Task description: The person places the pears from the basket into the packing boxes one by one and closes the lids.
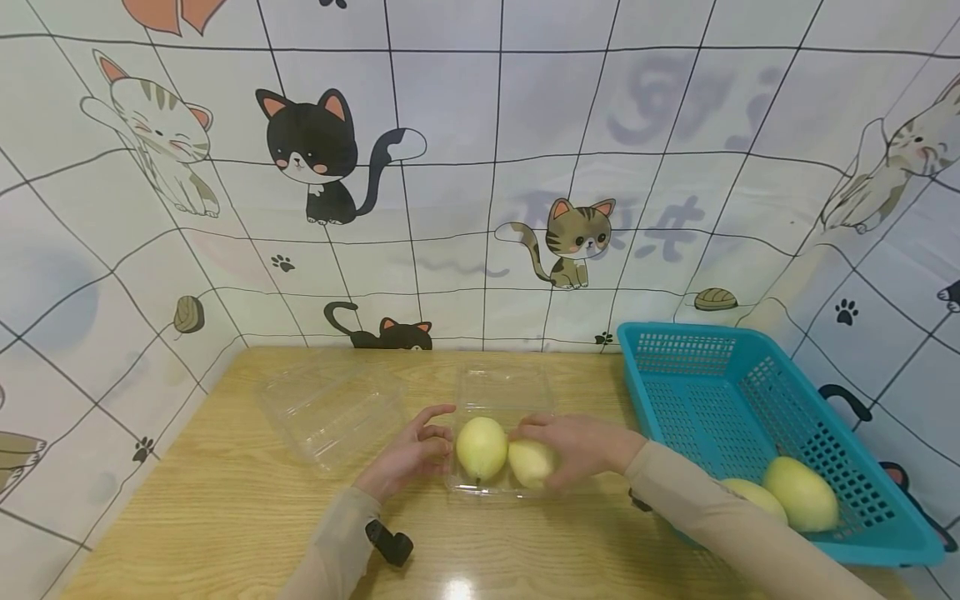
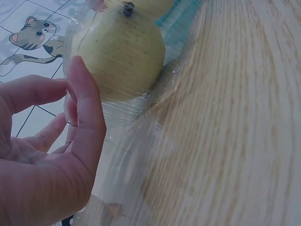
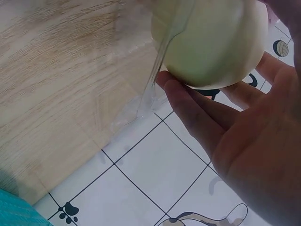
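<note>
White grid-lined backdrop (image 1: 450, 100) is hanging behind & along both sides of wood bench (image 1: 570, 533), w/ cartoon cats (image 1: 311, 150), paw prints (image 1: 282, 263) & yarn balls (image 1: 189, 314) showing on it.

R hand (image 1: 577, 448) is grasping R fruit (image 1: 531, 465), pale yellow; in R-wrist view, fingers are curving round its underside & touching it. R fruit is sitting at R half of clear container (image 1: 487, 492), approx mid-bench; can't tell if it's resting on the base. L fruit (image 1: 482, 450) is sitting in L half, just beside R fruit, stem end pointing twd bench's near edge. Container's lid (image 1: 504, 387) is standing open on the side twd bench's far edge.

L hand (image 1: 412, 450) is hovering at container's L edge, just beside L fruit, fingers loosely bent & grasping nothing; can't tell if tips are touching the wall.

2nd clear container (image 1: 337, 417) is lying nr bench's far L corner. Blue basket (image 1: 697, 417) is standing at bench's far R corner & running down R edge, holding 2 more fruits (image 1: 802, 494) nr its near end; R sleeve (image 1: 720, 508) is partly covering one.

Re writing: faint grey characters (image 1: 660, 100) are showing on backdrop's upper R, looking mirrored & too blurred to read.
</note>
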Demonstrator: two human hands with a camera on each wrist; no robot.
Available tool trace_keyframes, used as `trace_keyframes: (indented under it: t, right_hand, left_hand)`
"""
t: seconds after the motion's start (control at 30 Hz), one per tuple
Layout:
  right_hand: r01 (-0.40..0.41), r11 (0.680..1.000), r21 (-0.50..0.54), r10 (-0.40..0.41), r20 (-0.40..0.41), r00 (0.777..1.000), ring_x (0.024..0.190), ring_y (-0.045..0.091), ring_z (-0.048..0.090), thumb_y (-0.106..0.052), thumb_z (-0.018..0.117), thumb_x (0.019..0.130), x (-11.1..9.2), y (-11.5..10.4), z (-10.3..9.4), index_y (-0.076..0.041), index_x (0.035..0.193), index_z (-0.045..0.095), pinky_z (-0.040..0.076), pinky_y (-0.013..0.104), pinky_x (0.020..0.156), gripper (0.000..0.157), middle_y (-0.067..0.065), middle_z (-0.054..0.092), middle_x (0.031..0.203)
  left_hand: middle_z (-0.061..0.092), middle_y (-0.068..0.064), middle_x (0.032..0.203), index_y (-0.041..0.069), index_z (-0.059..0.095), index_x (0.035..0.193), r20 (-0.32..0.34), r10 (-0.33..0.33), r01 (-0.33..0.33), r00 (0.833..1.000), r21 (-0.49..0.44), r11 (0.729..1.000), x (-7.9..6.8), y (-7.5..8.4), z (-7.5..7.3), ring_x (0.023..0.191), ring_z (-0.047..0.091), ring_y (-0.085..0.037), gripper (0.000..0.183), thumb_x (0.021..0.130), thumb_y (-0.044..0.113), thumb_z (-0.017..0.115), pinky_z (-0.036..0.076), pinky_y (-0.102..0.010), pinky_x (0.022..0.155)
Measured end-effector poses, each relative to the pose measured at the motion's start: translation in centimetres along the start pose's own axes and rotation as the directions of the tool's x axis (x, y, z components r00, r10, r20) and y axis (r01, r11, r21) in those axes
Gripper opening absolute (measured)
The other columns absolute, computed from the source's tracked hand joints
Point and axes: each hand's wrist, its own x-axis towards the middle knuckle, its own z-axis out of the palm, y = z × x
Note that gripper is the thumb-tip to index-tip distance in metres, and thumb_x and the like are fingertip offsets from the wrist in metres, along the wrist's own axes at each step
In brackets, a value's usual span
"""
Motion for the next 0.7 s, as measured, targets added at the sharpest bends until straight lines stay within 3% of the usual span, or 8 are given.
trace_keyframes:
  t: [0.43,0.7]
  right_hand:
    - [-0.024,0.999,-0.041,0.025,0.019,1.0,0.114,0.032,0.056,-0.025,0.077,0.073,0.12,0.21,0.61,-0.014,0.139,0.051,0.051,0.047,0.086,0.072,0.011,0.049,0.137]
    - [-0.029,0.994,-0.105,0.031,0.018,0.999,0.127,0.036,0.045,-0.033,0.074,0.079,0.17,0.36,0.91,-0.015,0.143,0.047,0.041,0.055,0.099,0.072,0.015,0.047,0.142]
  left_hand:
    - [0.049,-0.011,0.103,0.005,0.03,0.147,0.008,0.007,-0.007,1.0,-0.018,1.0,0.12,-0.18,-0.03,0.079,0.056,-0.019,0.066,0.088,-0.004,0.059,0.054,-0.033,0.068]
    - [0.049,-0.011,0.104,0.006,0.03,0.147,0.002,0.004,-0.004,1.0,-0.01,1.0,-0.02,0.04,0.04,0.08,0.056,-0.019,0.065,0.089,-0.003,0.058,0.053,-0.032,0.067]
